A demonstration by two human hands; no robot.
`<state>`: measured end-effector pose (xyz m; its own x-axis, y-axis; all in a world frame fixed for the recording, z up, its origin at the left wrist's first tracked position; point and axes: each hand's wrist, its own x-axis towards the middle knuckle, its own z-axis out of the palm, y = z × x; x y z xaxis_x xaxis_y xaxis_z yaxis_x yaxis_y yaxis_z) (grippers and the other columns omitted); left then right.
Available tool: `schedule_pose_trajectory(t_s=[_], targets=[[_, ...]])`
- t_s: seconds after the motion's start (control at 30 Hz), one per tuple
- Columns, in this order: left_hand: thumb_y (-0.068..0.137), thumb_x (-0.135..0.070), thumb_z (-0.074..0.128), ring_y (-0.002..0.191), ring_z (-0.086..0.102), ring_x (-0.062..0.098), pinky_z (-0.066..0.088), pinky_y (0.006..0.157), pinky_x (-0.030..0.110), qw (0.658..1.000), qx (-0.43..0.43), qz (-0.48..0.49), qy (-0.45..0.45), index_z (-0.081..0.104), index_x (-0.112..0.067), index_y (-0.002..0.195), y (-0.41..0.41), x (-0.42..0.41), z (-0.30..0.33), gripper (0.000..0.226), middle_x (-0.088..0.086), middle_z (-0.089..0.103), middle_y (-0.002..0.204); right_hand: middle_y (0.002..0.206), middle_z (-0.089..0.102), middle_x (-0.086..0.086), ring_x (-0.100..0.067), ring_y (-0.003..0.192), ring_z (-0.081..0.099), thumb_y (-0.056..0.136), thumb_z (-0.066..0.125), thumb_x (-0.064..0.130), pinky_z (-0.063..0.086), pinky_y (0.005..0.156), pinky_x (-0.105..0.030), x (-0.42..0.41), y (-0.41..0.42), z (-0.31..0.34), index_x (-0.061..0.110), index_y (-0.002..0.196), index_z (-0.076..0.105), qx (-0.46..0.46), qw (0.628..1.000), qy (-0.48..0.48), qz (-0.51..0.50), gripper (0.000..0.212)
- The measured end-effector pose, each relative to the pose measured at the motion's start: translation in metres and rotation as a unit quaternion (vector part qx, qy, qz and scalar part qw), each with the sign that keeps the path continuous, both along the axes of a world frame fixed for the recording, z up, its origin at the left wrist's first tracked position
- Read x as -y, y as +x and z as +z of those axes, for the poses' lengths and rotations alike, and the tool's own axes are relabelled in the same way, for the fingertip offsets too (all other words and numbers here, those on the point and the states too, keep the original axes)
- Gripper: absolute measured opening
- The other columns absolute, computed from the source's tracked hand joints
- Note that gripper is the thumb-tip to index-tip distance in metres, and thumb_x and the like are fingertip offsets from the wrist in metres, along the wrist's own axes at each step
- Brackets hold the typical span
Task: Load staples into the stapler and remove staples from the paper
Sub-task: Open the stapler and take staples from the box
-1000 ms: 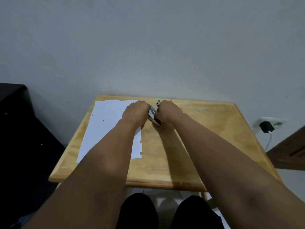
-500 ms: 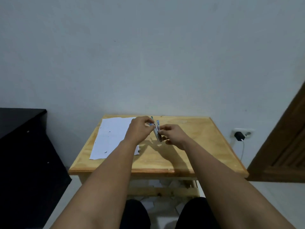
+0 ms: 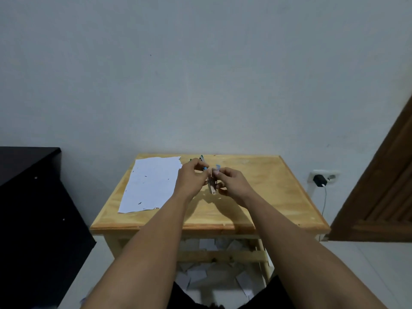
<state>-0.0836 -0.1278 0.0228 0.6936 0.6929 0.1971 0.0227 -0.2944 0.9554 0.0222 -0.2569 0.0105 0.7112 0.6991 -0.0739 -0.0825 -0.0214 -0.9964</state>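
A small stapler [image 3: 211,183] with metal and blue parts hangs upright above the middle of the wooden table [image 3: 267,197], held between both hands. My right hand [image 3: 231,186] grips its right side. My left hand [image 3: 192,176] pinches its top from the left. Whether the stapler is opened, and any staples, are too small to make out. White sheets of paper [image 3: 151,184] with torn edges and small dark marks lie flat on the left half of the table, apart from my hands.
A black cabinet [image 3: 33,208] stands to the left. A wooden door [image 3: 383,197] and a wall socket with a black charger [image 3: 320,180] are at the right. Several paper scraps [image 3: 211,273] lie on the floor under the table. My knees are at the near edge.
My head has pulled back, so the table looks smaller. Both hands lifted the stapler off the table, with the right hand drawn slightly to the right of it.
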Motion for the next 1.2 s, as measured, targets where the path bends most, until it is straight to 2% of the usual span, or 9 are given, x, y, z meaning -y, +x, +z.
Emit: schedule_pose_trajectory(t_s=[0.07,0.13,0.23,0.3,0.43,0.57,0.73,0.9,1.2], targets=[[0.095,-0.009,0.074,0.096,0.077,0.026,0.067,0.080,0.041,0.999,0.021,0.029,-0.040,0.066,-0.013,0.089,-0.001,-0.010,-0.006,0.011,0.006,0.073,0.103,0.095,0.071,-0.013,-0.018,0.072,0.065,0.106,0.058,0.020,0.054,0.067,-0.031,0.002,0.012,-0.004,0.007,0.107,0.068,-0.073,0.994,0.041,-0.066,0.016],[0.094,-0.011,0.074,0.092,0.076,0.022,0.066,0.081,0.041,0.999,0.002,0.043,-0.013,0.065,-0.019,0.088,-0.005,-0.019,-0.014,0.014,-0.001,0.071,0.098,0.104,0.072,-0.016,-0.023,0.084,0.073,0.107,0.056,0.015,0.058,0.068,-0.034,0.006,0.027,-0.007,0.008,0.113,0.065,-0.136,0.982,0.077,-0.104,0.013],[0.091,-0.021,0.072,0.086,0.071,0.013,0.059,0.080,0.039,0.982,-0.115,0.005,0.152,0.064,-0.030,0.106,-0.004,-0.023,-0.025,0.019,-0.010,0.071,0.094,0.105,0.074,-0.019,-0.027,0.086,0.077,0.106,0.056,0.009,0.062,0.073,-0.039,0.003,0.038,-0.016,0.018,0.129,0.060,-0.163,0.977,0.078,-0.113,0.025],[0.094,-0.033,0.071,0.095,0.068,0.011,0.056,0.079,0.036,0.950,-0.178,-0.031,0.255,0.060,-0.036,0.126,0.003,-0.014,-0.029,0.034,-0.013,0.070,0.110,0.091,0.078,-0.018,-0.025,0.078,0.076,0.106,0.053,0.005,0.062,0.072,-0.038,-0.005,0.034,-0.020,0.019,0.131,0.060,-0.175,0.975,0.085,-0.110,0.029],[0.102,-0.043,0.055,0.100,0.068,0.017,0.057,0.083,0.040,0.899,-0.181,-0.074,0.391,0.050,-0.041,0.137,0.016,0.001,-0.037,0.036,-0.010,0.065,0.124,0.078,0.073,-0.017,-0.019,0.060,0.069,0.105,0.046,-0.002,0.056,0.052,-0.029,-0.018,0.023,-0.029,0.005,0.130,0.058,-0.201,0.969,0.095,-0.106,0.029],[0.102,-0.028,0.059,0.107,0.066,0.024,0.055,0.084,0.039,0.893,-0.207,-0.085,0.391,0.056,-0.032,0.138,0.022,-0.003,-0.055,0.035,-0.003,0.067,0.122,0.091,0.071,-0.024,-0.023,0.065,0.067,0.104,0.047,-0.001,0.059,0.059,-0.035,-0.015,0.026,-0.035,0.009,0.131,0.061,-0.166,0.984,0.016,-0.070,0.031],[0.104,-0.026,0.058,0.109,0.065,0.022,0.056,0.085,0.037,0.896,-0.191,-0.057,0.397,0.058,-0.031,0.145,0.024,-0.007,-0.061,0.041,-0.003,0.070,0.124,0.086,0.070,-0.024,-0.038,0.076,0.068,0.103,0.058,0.023,0.061,0.080,-0.054,-0.011,0.044,-0.029,-0.008,0.112,0.070,-0.110,0.991,-0.060,-0.037,0.034],[0.107,-0.029,0.051,0.109,0.062,0.021,0.058,0.080,0.040,0.878,-0.197,-0.053,0.432,0.051,-0.033,0.150,0.022,-0.008,-0.063,0.043,-0.004,0.070,0.124,0.088,0.072,-0.025,-0.034,0.072,0.070,0.103,0.065,0.024,0.065,0.065,-0.039,-0.011,0.053,-0.036,-0.003,0.106,0.074,-0.087,0.994,-0.066,-0.031,0.029],[0.109,-0.032,0.044,0.102,0.052,0.018,0.059,0.075,0.037,0.852,-0.235,-0.067,0.463,0.011,-0.045,0.164,0.028,-0.010,-0.082,0.066,0.000,0.053,0.120,0.092,0.072,-0.021,-0.023,0.066,0.069,0.104,0.063,0.019,0.064,0.063,-0.037,-0.013,0.061,-0.035,-0.007,0.114,0.069,-0.140,0.989,-0.045,-0.007,0.029]])
